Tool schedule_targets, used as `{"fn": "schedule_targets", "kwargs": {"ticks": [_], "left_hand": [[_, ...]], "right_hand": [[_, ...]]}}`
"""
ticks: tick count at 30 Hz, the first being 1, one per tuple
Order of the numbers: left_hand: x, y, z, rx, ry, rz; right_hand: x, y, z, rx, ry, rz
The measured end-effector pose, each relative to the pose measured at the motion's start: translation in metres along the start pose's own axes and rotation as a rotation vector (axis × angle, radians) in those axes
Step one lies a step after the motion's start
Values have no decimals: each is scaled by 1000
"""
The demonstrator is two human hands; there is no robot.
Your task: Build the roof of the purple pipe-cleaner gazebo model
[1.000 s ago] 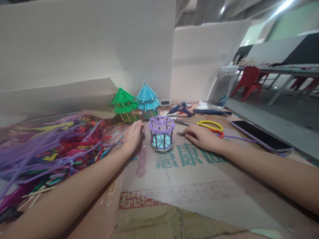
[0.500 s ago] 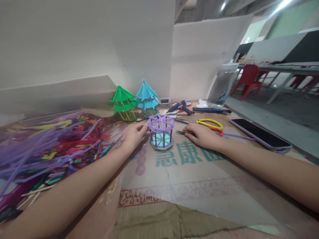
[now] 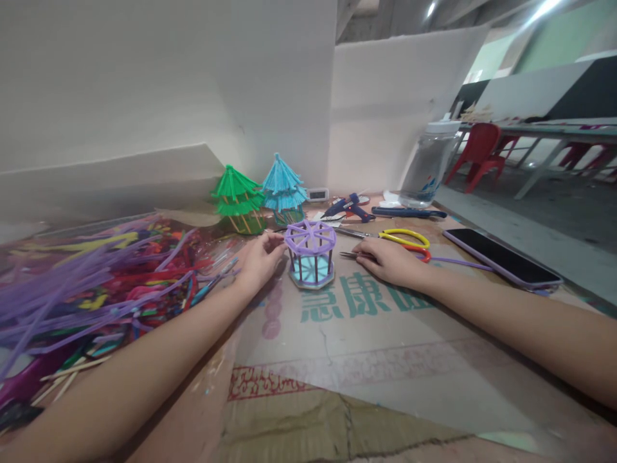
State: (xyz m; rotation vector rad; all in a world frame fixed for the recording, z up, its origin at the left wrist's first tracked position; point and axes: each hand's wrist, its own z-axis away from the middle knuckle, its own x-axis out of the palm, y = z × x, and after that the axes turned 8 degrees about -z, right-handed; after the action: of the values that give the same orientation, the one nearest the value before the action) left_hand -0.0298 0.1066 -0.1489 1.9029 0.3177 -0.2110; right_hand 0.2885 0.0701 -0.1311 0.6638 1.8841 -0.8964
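A small purple pavilion frame (image 3: 311,238), with dark posts and a light-blue floor, stands upright on the cardboard. My left hand (image 3: 263,259) rests at its left side, fingers loosely bent and a little apart. The fingertips are at or close to the frame; contact is hard to make out. To the right, my right hand (image 3: 388,260) lies on the cardboard with its fingers closed over pointed metal tweezers (image 3: 348,255), whose tips stick out towards the frame. Behind that hand are scissors with yellow and red handles (image 3: 407,238), partly hidden.
Green (image 3: 238,199) and blue (image 3: 283,186) model pavilions stand at the back. A glue gun (image 3: 344,206), a utility knife (image 3: 409,213), a water bottle (image 3: 429,167) and a phone (image 3: 501,257) lie or stand right of them. Purple and mixed pipe cleaners (image 3: 96,283) heap at left.
Both hands and the purple frame stay practically in place. The whole view has shifted very slightly.
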Motion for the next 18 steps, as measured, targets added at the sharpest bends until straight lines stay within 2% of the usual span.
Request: {"fn": "schedule_targets", "kwargs": {"ticks": [11,18], "left_hand": [[2,-8,0,30,34,0],[3,-14,-3,57,-21,0]], "right_hand": [[0,1,0,-1,2,-8],[0,1,0,-11,4,-13]]}}
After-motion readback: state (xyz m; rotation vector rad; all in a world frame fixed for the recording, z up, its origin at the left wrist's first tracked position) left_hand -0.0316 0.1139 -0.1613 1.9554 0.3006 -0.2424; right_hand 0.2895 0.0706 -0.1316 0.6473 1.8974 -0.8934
